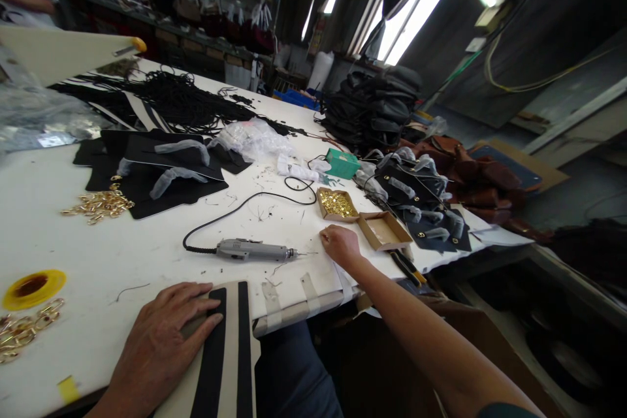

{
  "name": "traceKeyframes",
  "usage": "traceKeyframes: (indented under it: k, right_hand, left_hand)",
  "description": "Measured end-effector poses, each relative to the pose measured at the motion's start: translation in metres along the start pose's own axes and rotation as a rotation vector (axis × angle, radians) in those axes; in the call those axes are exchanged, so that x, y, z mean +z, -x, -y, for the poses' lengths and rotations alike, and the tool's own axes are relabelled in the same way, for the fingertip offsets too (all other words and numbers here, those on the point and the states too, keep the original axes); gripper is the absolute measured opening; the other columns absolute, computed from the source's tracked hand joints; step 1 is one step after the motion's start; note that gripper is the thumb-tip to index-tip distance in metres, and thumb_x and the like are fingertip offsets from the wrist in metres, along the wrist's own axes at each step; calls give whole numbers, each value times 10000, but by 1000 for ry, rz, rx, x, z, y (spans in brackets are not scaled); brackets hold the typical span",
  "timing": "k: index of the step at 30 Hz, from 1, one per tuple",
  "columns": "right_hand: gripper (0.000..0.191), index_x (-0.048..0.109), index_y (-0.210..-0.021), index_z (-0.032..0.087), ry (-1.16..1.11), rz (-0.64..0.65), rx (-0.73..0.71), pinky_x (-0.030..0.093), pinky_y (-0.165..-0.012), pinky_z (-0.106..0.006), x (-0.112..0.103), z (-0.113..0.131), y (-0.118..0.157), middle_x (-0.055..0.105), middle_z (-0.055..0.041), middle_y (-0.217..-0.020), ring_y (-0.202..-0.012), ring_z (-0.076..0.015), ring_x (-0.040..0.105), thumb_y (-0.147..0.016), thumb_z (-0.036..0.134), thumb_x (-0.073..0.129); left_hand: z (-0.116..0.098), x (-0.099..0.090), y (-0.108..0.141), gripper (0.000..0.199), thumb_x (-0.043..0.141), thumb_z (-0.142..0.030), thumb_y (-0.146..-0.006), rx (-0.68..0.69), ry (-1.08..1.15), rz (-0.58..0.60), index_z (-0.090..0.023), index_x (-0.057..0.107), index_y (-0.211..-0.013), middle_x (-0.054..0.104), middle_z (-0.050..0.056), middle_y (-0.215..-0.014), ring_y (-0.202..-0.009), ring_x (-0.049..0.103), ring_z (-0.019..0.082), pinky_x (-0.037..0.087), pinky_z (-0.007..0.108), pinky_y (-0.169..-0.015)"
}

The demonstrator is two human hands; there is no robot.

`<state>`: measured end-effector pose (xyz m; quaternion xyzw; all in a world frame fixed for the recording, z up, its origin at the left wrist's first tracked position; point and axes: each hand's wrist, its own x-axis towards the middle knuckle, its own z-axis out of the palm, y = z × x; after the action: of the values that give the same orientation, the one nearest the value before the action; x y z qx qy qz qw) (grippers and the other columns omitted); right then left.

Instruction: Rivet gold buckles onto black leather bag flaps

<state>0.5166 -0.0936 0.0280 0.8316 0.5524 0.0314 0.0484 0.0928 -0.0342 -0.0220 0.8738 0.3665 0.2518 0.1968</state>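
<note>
My left hand (164, 333) lies flat with fingers stretched over a beige panel with black stripes (230, 353) at the table's front edge. Farther right, my right hand (339, 245) is closed, its fingertips bent down at the white tabletop. Whatever those fingers may hold is hidden. Just left of it rests a grey electric screwdriver (252, 250) with a thin bit and black cord. A small box of gold-coloured hardware (337, 204) stands behind my right hand, and a shallow cardboard box (385, 230) stands to its right.
Gold clasps (100, 206) lie beside black leather pieces (161, 166) at left. A yellow tape roll (34, 289) and gold rings (29, 330) are nearer. Pliers (408, 266) sit at the right edge. Black cords (181, 98) and stacked black bags (372, 104) are farther back.
</note>
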Motion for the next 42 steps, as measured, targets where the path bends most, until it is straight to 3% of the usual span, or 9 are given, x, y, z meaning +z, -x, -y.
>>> traceKeyframes:
  k: [9, 16, 24, 33, 42]
  right_hand:
    - [261, 831, -1074, 293, -97, -2, 93, 460, -873, -279, -1, -1, -4, 776, -47, -1157, -1111, -222, 659, -992, 289, 584]
    - [261, 787, -1168, 277, -163, -16, 147, 472, -815, -281, -1, -4, -6, 796, -34, -1132, -1023, -204, 698, -965, 276, 624]
    - [226, 810, -1031, 264, -174, -4, 147, 448, -776, -277, -5, -2, -4, 792, -47, -1102, -1016, -213, 695, -965, 290, 596]
    - [213, 839, -1003, 263, -218, 116, 245, 441, -693, -265, -12, 4, -15, 820, -46, -1058, -947, -219, 725, -915, 334, 658]
    - [204, 844, -971, 277, -205, 182, 226, 446, -687, -261, -21, 17, -11, 822, -35, -1036, -943, -209, 733, -896, 405, 705]
  left_hand:
    - [0, 0, 0, 205, 655, -435, -920, -3, 9, -7, -365, 810, -1035, 759, 11, -1282, -1269, 617, 321, 501, 563, -1076]
    - [1, 1, 0, 200, 660, -428, -918, 4, 7, -11, -366, 807, -1038, 763, 11, -1271, -1264, 617, 321, 501, 556, -1069]
    - [1, 1, 0, 204, 662, -428, -912, 7, 3, -12, -361, 815, -1029, 766, 22, -1269, -1252, 621, 324, 510, 558, -1052]
    - [1, 1, -1, 213, 697, -479, -898, 1, 36, -12, -361, 814, -1032, 759, 11, -1281, -1253, 617, 331, 491, 554, -1062]
    - [-9, -8, -3, 183, 721, -415, -906, -20, 65, -20, -327, 809, -1040, 764, 32, -1266, -1253, 609, 326, 475, 532, -1061]
